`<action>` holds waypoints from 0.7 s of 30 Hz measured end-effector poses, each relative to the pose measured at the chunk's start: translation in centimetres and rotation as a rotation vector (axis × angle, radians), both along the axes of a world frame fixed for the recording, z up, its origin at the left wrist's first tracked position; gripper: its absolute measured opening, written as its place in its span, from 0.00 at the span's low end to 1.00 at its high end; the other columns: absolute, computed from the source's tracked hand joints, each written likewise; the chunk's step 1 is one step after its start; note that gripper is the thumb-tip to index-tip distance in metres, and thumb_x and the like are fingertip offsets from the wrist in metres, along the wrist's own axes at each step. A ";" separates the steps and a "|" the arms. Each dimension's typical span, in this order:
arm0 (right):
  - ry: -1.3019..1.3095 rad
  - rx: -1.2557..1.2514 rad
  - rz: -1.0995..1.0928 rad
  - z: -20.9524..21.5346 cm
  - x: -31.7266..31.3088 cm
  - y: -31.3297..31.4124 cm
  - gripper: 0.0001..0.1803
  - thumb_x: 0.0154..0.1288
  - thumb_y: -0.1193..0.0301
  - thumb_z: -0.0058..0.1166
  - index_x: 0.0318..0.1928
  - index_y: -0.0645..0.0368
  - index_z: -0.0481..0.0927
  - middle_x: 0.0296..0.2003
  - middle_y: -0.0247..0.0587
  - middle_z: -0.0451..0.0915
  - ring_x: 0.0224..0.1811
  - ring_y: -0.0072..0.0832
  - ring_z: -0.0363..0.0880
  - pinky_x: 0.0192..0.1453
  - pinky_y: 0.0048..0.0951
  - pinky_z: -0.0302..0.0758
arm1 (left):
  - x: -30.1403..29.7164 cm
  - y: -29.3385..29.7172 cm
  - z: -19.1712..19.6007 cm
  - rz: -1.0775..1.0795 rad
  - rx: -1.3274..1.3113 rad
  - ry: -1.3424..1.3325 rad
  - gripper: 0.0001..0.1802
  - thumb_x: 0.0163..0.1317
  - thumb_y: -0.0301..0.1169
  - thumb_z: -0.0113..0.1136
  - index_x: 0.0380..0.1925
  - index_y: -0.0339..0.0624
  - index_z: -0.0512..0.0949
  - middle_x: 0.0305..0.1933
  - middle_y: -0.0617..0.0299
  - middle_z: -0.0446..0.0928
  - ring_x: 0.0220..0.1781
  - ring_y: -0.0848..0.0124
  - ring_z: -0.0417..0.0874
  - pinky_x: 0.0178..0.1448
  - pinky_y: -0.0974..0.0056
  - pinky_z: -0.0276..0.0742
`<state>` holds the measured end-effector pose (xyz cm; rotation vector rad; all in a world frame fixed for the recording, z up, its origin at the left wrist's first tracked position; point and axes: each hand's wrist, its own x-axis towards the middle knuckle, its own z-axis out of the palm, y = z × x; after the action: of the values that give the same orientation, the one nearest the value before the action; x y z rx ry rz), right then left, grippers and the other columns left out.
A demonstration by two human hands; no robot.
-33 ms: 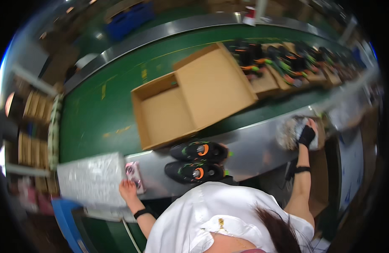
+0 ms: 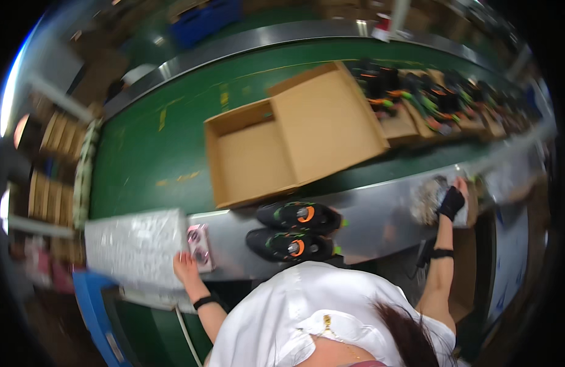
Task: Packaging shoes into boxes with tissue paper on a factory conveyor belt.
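My left hand (image 2: 185, 268) rests at the near edge of the metal ledge, fingers extended and holding nothing. It is beside a pink package with round shapes on it (image 2: 200, 246) and a white, crinkly wrapped stack (image 2: 135, 246). On the right, my right hand (image 2: 455, 199), in a black fingerless glove, reaches to a container of pale crumpled material (image 2: 428, 200). Blur hides whether its fingers grip any of it. Between my hands, two black shoes with orange and green parts (image 2: 297, 230) lie side by side, silvery inserts in their openings.
An open cardboard box (image 2: 252, 153) stands on the green belt (image 2: 154, 159) beyond the metal ledge (image 2: 380, 223). Several boxes with dark shoes (image 2: 441, 101) line the far right. A blue bin (image 2: 99, 315) is low on the left, and wooden racks (image 2: 53, 199) stand further left.
The view has shifted, so the box and shoes appear slightly further right and higher. My left hand stays beside the pink package; my right hand stays at the container.
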<state>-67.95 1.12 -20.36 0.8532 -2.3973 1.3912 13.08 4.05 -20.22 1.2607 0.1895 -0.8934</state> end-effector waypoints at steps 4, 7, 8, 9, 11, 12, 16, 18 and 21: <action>-0.740 -0.453 0.479 9.2 12.6 -7.0 0.11 0.61 0.74 0.47 0.45 0.61 0.72 0.28 0.33 0.72 0.21 0.14 0.64 0.23 0.15 0.64 | 2.3 -0.7 2.4 0.068 0.181 -0.356 0.12 0.55 0.34 0.49 0.36 0.38 0.69 0.32 0.59 0.72 0.31 0.67 0.74 0.29 0.64 0.69; -1.074 -0.532 0.754 11.7 23.5 -12.7 0.14 0.60 0.74 0.48 0.48 0.60 0.71 0.23 0.26 0.65 0.18 0.11 0.58 0.20 0.13 0.57 | 5.1 -0.5 1.3 0.041 0.231 -0.493 0.14 0.55 0.33 0.49 0.38 0.35 0.72 0.36 0.56 0.74 0.34 0.66 0.76 0.31 0.63 0.70; -1.138 -0.463 0.792 12.4 27.9 -14.3 0.15 0.61 0.73 0.47 0.49 0.59 0.70 0.21 0.25 0.64 0.17 0.11 0.58 0.18 0.13 0.55 | 7.2 0.3 -0.7 -0.056 0.356 -0.732 0.15 0.54 0.33 0.49 0.39 0.35 0.72 0.37 0.55 0.74 0.34 0.64 0.76 0.34 0.61 0.71; -1.083 -0.310 0.992 12.2 31.2 -15.4 0.15 0.61 0.72 0.46 0.49 0.58 0.71 0.18 0.23 0.64 0.14 0.11 0.57 0.16 0.13 0.52 | 8.6 0.6 -2.0 -0.175 0.475 -0.966 0.16 0.54 0.32 0.49 0.39 0.34 0.73 0.37 0.53 0.75 0.35 0.62 0.77 0.36 0.59 0.72; -1.103 -0.335 1.097 11.2 37.7 -17.8 0.13 0.59 0.75 0.46 0.46 0.62 0.73 0.17 0.25 0.65 0.12 0.13 0.57 0.15 0.15 0.53 | 8.4 -0.3 -1.5 -0.277 0.631 -1.140 0.16 0.53 0.33 0.51 0.39 0.34 0.74 0.40 0.51 0.74 0.39 0.60 0.76 0.41 0.58 0.71; -1.145 -0.252 1.038 12.2 41.4 -18.3 0.13 0.58 0.74 0.48 0.44 0.61 0.75 0.15 0.25 0.66 0.11 0.13 0.58 0.14 0.16 0.53 | 8.6 0.1 -1.4 -0.352 0.813 -1.312 0.16 0.52 0.33 0.53 0.39 0.34 0.75 0.43 0.50 0.74 0.44 0.57 0.74 0.46 0.56 0.70; -1.240 -0.107 0.938 11.2 47.1 -21.3 0.08 0.57 0.71 0.52 0.37 0.59 0.78 0.15 0.26 0.69 0.11 0.13 0.59 0.15 0.16 0.55 | 11.5 1.7 -2.6 -0.679 0.993 -1.508 0.23 0.51 0.37 0.56 0.46 0.36 0.71 0.53 0.47 0.67 0.58 0.53 0.64 0.57 0.50 0.60; -1.143 -0.060 1.032 10.1 49.1 -20.7 0.08 0.57 0.71 0.52 0.36 0.59 0.78 0.17 0.27 0.71 0.14 0.13 0.61 0.17 0.16 0.58 | 10.8 1.8 -0.7 -0.684 1.023 -1.333 0.37 0.48 0.45 0.59 0.56 0.38 0.62 0.64 0.48 0.52 0.67 0.56 0.47 0.63 0.43 0.47; -0.789 0.188 1.470 7.1 53.0 -17.6 0.06 0.56 0.70 0.52 0.34 0.58 0.78 0.25 0.31 0.76 0.26 0.20 0.72 0.29 0.23 0.69 | 11.7 2.9 0.5 -0.893 1.068 -1.301 0.49 0.44 0.54 0.60 0.62 0.43 0.51 0.68 0.51 0.41 0.70 0.57 0.36 0.63 0.37 0.36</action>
<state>-15.00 -16.50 -13.24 2.9223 -2.2403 2.1933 24.80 6.90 -19.72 2.7822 -1.1596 -0.4577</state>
